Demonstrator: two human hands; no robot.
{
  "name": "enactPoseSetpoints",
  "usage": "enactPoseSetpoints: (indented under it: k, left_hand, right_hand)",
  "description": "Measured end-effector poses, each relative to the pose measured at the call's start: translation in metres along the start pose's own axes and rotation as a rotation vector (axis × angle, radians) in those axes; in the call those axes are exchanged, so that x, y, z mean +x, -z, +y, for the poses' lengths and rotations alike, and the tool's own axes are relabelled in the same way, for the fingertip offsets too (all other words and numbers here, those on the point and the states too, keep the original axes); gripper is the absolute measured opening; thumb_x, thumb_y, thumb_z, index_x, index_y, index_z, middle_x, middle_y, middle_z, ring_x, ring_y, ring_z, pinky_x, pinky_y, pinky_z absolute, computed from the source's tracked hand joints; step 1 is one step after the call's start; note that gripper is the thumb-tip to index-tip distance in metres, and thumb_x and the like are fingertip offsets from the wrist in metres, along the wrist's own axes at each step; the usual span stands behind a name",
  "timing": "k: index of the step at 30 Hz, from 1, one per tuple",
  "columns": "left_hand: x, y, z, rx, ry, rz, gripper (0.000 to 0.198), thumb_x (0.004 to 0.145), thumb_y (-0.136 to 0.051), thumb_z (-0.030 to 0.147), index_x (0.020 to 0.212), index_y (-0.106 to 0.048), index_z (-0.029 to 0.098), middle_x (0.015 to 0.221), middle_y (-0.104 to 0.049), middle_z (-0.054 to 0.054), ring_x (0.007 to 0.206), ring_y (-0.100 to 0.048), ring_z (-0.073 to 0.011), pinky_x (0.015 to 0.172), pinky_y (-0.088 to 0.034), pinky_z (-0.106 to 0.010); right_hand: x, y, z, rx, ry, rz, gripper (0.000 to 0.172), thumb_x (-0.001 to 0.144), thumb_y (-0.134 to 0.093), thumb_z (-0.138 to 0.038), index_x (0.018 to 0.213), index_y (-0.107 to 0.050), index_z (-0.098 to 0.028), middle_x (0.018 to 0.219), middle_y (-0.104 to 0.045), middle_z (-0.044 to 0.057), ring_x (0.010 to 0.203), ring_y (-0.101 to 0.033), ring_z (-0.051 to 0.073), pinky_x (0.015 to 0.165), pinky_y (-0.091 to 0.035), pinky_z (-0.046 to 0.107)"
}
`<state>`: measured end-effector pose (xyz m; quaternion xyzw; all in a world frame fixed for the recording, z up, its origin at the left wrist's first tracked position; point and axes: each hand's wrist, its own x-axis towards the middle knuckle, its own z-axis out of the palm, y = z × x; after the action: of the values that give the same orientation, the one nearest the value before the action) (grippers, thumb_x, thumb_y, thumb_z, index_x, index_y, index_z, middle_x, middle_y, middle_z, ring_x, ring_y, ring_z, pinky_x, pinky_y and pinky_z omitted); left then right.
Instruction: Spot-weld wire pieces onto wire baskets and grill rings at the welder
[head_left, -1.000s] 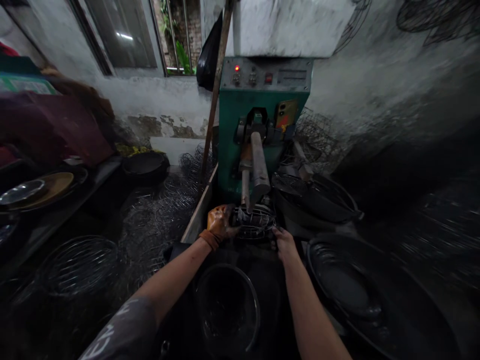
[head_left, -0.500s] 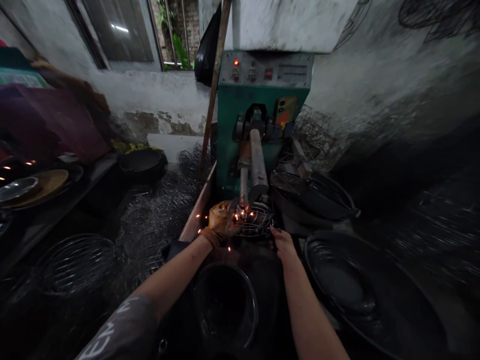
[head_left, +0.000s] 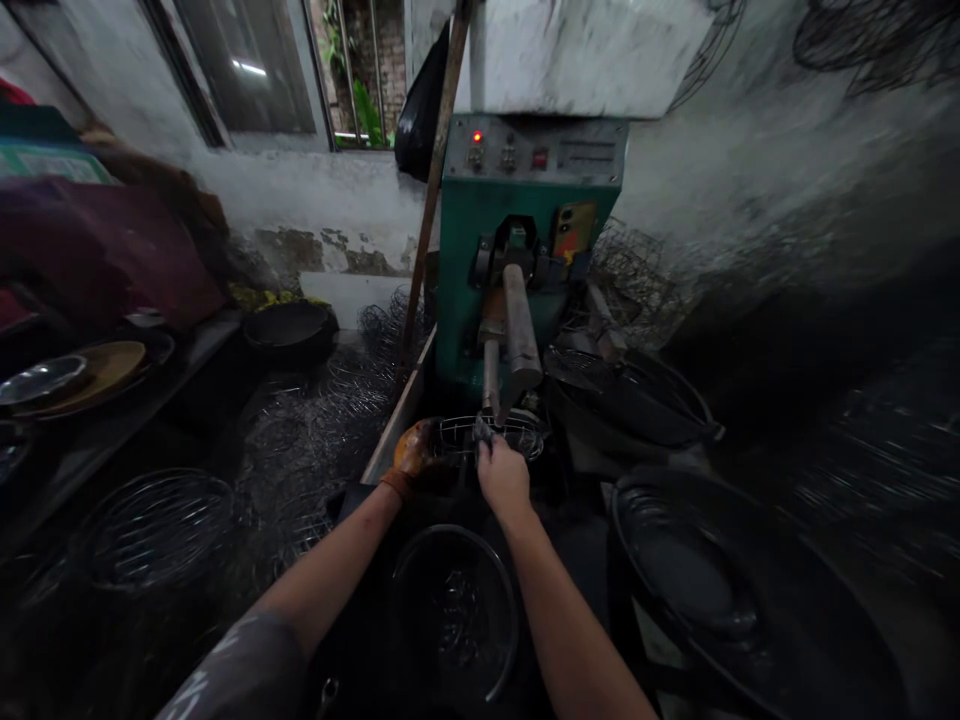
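Observation:
My left hand, in an orange-brown work glove, is closed on the left side of a round wire basket. The basket sits at the lower tip of a green spot welding machine, under its thick upper electrode arm. My bare right hand is at the basket's near middle, right by the electrode tips, with its fingers pinched together. A small greyish thing shows at those fingertips, too dark and small to name. Below my hands stands a dark round bowl with small shiny metal pieces inside.
Right of the machine lie dark pans and a wide black basin. Tangled wire pieces cover the left side, with a round wire rack nearer me. A wooden pole leans beside the machine.
The sparks at the electrode tips are gone. My right hand has moved left from the basket's right rim to its middle. My left hand has shifted slightly left and down.

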<state>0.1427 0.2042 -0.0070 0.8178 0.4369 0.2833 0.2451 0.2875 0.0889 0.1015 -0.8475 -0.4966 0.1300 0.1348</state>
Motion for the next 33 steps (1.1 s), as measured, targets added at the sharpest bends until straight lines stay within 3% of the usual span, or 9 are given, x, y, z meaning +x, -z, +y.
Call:
enactPoseSetpoints:
  k: [6, 10, 21, 27, 33]
  left_hand:
    - [-0.003, 0.025, 0.041, 0.135, -0.06, -0.04, 0.068, 0.076, -0.085, 0.042, 0.137, -0.069, 0.018, 0.128, -0.075, -0.013, 0.119, -0.07, -0.034, 0.105, -0.057, -0.045]
    - [-0.001, 0.03, 0.059, 0.19, -0.062, -0.061, 0.068, 0.075, -0.086, 0.04, 0.137, -0.069, 0.016, 0.131, -0.074, -0.014, 0.12, -0.07, -0.0347, 0.106, -0.056, -0.044]
    - [0.004, 0.014, 0.046, 0.241, -0.134, -0.02, 0.071, 0.076, -0.084, 0.045, 0.139, -0.069, 0.017, 0.129, -0.074, -0.015, 0.119, -0.07, -0.0363, 0.104, -0.057, -0.045]
    - [0.009, 0.008, 0.056, 0.193, -0.206, 0.005, 0.075, 0.08, -0.079, 0.057, 0.142, -0.067, 0.016, 0.127, -0.075, -0.014, 0.116, -0.071, -0.0353, 0.101, -0.057, -0.046]
    - [0.015, 0.002, 0.064, 0.218, -0.225, -0.02, 0.072, 0.078, -0.082, 0.052, 0.14, -0.067, 0.017, 0.125, -0.075, -0.014, 0.114, -0.071, -0.0365, 0.099, -0.057, -0.047]
  right_hand:
    - [0.004, 0.007, 0.023, 0.011, -0.073, 0.093, 0.027, 0.113, -0.052, -0.018, 0.122, -0.075, -0.008, 0.099, -0.08, 0.016, 0.092, -0.076, 0.026, 0.069, -0.043, 0.029]
    - [0.009, 0.007, 0.029, 0.011, -0.1, 0.104, 0.026, 0.113, -0.054, -0.019, 0.114, -0.077, -0.009, 0.096, -0.079, 0.015, 0.09, -0.075, 0.025, 0.067, -0.041, 0.029]
    - [0.017, -0.007, 0.04, 0.041, -0.111, 0.162, 0.028, 0.111, -0.052, -0.02, 0.11, -0.078, -0.011, 0.093, -0.078, 0.016, 0.089, -0.075, 0.028, 0.071, -0.044, 0.031]
    - [0.025, -0.011, 0.065, 0.154, -0.092, 0.246, 0.03, 0.107, -0.05, -0.017, 0.103, -0.079, -0.008, 0.094, -0.078, 0.019, 0.09, -0.074, 0.03, 0.077, -0.047, 0.033]
    - [0.031, -0.017, 0.077, 0.213, -0.123, 0.262, 0.026, 0.105, -0.055, -0.019, 0.099, -0.08, -0.011, 0.089, -0.079, 0.015, 0.086, -0.075, 0.028, 0.075, -0.048, 0.03]
